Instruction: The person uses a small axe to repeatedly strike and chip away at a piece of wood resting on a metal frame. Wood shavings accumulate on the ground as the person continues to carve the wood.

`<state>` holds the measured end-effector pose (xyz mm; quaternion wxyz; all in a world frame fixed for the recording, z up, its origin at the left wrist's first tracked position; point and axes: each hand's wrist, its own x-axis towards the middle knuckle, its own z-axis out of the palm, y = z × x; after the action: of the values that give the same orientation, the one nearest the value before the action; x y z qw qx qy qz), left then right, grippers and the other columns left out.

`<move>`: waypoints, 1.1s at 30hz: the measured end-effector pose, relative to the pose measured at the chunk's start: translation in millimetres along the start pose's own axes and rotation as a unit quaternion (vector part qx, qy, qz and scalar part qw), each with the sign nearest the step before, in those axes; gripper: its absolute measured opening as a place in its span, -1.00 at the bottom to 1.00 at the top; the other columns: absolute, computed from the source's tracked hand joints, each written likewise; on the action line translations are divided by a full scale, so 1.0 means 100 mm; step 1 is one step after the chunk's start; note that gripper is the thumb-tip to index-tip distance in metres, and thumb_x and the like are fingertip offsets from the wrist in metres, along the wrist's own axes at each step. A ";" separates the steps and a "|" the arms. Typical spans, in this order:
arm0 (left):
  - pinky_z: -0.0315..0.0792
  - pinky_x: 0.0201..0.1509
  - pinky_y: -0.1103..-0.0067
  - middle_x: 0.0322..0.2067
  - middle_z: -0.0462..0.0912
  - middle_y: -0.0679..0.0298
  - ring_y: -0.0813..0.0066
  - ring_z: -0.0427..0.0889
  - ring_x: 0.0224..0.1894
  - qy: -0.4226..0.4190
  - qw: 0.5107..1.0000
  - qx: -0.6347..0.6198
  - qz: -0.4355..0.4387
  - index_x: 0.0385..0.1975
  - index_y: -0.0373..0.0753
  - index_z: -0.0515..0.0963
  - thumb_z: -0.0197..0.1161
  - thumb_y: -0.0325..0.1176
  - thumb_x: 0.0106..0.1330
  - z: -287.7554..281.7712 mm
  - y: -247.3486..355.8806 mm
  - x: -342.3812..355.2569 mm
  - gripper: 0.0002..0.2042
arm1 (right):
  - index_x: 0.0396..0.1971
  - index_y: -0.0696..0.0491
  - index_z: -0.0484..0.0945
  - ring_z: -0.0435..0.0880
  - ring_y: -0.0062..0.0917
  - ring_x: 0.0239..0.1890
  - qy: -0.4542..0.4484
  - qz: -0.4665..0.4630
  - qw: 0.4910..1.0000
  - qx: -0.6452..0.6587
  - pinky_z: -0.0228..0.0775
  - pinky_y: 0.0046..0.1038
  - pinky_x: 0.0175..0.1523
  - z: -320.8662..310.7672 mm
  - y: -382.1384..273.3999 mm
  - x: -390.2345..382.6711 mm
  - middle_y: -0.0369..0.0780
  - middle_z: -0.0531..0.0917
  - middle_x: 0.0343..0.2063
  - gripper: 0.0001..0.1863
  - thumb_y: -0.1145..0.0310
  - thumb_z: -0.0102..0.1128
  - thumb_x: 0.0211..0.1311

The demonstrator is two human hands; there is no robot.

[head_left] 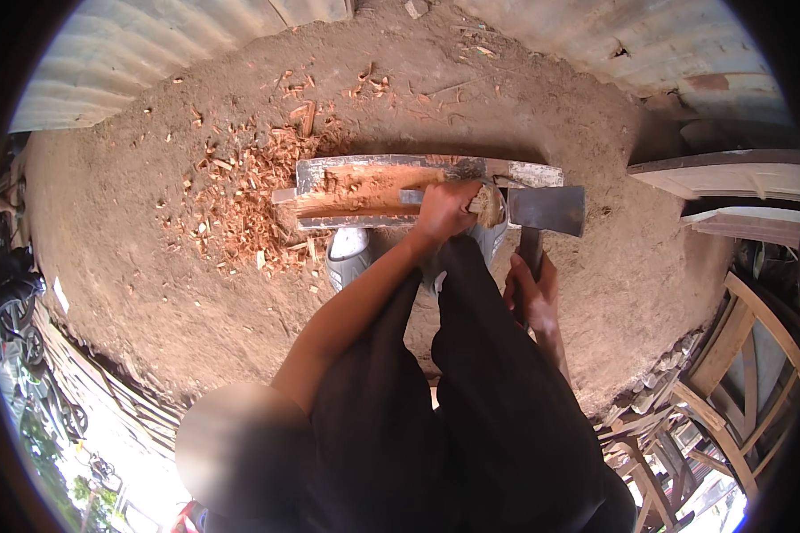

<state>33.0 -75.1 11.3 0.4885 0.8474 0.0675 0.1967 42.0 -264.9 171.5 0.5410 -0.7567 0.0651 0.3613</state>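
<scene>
Two hands | left (444,211) on one plank (364,191); right (532,289) gripping one hatchet (545,211)

We note raw reddish wood on the split log (364,191), rough and fibrous; dull grey metal on the axe head (547,210); loose wood chips (240,204) over matt, crumbly earth floor (151,293); corrugated sheet walls (142,62).

Hewn reddish plank (373,191) lies flat on dirt; grey-headed axe (545,210) upright beside it.
</scene>
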 end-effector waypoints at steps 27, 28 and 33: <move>0.52 -0.36 0.20 -0.47 0.66 0.14 0.03 0.70 -0.38 0.000 0.999 -0.009 -0.036 -0.39 -0.15 0.56 0.44 -0.38 -0.02 -0.01 -0.01 0.05 -0.78 | -0.28 0.11 0.39 0.44 -0.58 -0.79 -0.045 0.014 0.999 -0.017 0.28 -0.46 -0.70 -0.07 0.06 0.19 -0.28 0.47 -0.68 -0.72 0.23 0.21 0.52; 0.52 -0.36 0.20 -0.46 0.66 0.15 0.03 0.70 -0.38 0.007 0.999 0.004 -0.032 -0.39 -0.15 0.55 0.44 -0.38 -0.03 0.00 -0.05 0.02 -0.78 | -0.28 0.11 0.40 0.44 -0.58 -0.79 -0.067 0.024 0.996 -0.049 0.28 -0.47 -0.70 -0.06 0.02 0.19 -0.28 0.47 -0.69 -0.73 0.24 0.20 0.52; 0.51 -0.37 0.21 -0.46 0.66 0.16 0.03 0.71 -0.37 -0.006 0.998 0.049 -0.033 -0.41 -0.15 0.53 0.43 -0.40 -0.05 0.00 -0.05 0.02 -0.78 | -0.24 0.12 0.42 0.44 -0.61 -0.77 -0.007 -0.007 1.000 -0.013 0.28 -0.49 -0.68 -0.08 0.02 0.16 -0.31 0.47 -0.69 -0.73 0.23 0.23 0.50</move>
<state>34.7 -71.5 7.4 0.4530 0.8688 0.1019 0.1721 56.3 -268.5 161.3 0.5343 -0.7614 0.0508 0.3637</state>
